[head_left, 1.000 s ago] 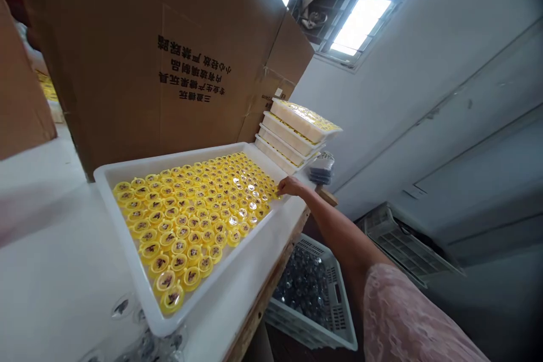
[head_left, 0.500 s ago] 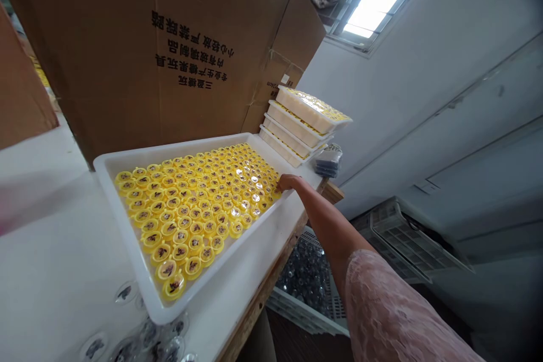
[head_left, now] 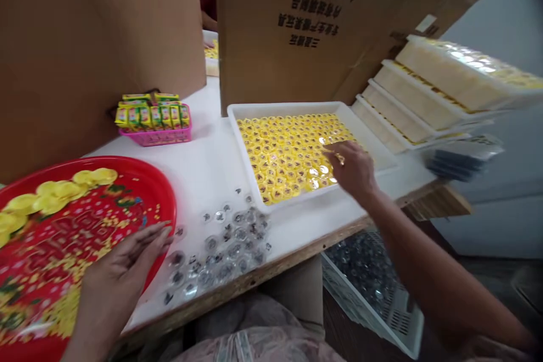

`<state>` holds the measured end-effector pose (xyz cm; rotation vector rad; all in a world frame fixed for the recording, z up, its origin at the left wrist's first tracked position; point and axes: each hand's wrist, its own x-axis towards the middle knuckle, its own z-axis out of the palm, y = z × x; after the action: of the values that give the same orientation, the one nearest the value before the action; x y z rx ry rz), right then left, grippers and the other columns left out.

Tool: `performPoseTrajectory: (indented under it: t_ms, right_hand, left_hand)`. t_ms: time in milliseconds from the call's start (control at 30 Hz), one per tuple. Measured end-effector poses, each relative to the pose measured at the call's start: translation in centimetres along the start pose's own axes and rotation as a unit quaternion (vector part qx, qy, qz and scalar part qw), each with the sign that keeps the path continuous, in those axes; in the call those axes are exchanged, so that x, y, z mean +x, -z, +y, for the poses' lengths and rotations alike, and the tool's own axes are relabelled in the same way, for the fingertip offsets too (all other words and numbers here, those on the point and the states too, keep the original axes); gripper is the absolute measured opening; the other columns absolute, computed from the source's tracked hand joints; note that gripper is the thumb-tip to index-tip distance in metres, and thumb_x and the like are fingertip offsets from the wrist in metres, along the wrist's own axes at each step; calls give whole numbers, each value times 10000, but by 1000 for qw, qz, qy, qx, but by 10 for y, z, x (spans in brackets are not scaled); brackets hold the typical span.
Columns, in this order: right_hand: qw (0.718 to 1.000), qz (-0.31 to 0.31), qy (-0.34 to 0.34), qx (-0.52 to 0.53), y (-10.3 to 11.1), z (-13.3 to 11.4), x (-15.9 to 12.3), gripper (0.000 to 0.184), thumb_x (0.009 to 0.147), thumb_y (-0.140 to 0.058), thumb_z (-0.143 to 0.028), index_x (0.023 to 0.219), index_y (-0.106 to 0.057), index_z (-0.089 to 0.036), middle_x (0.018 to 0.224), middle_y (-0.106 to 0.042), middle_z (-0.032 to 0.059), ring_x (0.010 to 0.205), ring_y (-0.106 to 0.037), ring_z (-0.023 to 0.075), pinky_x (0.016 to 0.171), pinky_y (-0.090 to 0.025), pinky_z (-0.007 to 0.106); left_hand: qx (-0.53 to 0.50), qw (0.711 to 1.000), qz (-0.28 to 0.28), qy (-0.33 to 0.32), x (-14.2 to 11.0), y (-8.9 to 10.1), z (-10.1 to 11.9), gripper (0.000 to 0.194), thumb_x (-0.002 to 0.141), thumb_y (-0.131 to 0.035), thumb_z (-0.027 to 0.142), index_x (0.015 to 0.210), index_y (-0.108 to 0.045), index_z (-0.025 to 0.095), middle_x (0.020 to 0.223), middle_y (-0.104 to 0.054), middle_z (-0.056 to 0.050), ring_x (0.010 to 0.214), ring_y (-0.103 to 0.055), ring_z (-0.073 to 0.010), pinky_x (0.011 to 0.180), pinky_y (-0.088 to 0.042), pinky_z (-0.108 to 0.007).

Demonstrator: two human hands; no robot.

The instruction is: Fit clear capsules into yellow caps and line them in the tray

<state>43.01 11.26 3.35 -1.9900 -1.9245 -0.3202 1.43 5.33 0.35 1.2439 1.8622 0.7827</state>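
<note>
Left hand (head_left: 116,280): thumb and fingertips drawn close together, at the rim of the red tray (head_left: 166,184); whether anything is held cannot be told.
Right hand (head_left: 355,174): blurred, fingers bent, over the yellow rounds (head_left: 282,153); opening, hold and contact cannot be told.
White tray (head_left: 292,110): bears those rounds in close rows.
Clear pieces (head_left: 231,249): loose on the table (head_left: 199,158), between both trays.
Step, as judged: handling at the packed rows, which calls for light fingers.
</note>
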Motion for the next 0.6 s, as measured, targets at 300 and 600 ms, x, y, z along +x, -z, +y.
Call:
performPoseTrajectory:
  t_ms: [300,600]
  right_hand:
    - [916,-218,236,242,-37,-204,-53,211,873,-477,-122,855,-684,-161,828,-666,81,853,-586,170,782,-435,279]
    - [867,-318,347,161,-36,-242,-77,111,820,-595,-201,791,-679,-134,836,-634,94,870,-553,194,810,-414,310]
  left_hand:
    - [-94,995,25,-12,6,38,-28,414,710,-625,491,996,-647,192,814,-688,-25,707,-639,-170,690,-537,-280]
    - [-131,989,63,7,2,77,-79,418,698,-637,483,989,-654,183,738,-664,-14,633,-590,-148,582,-489,-236]
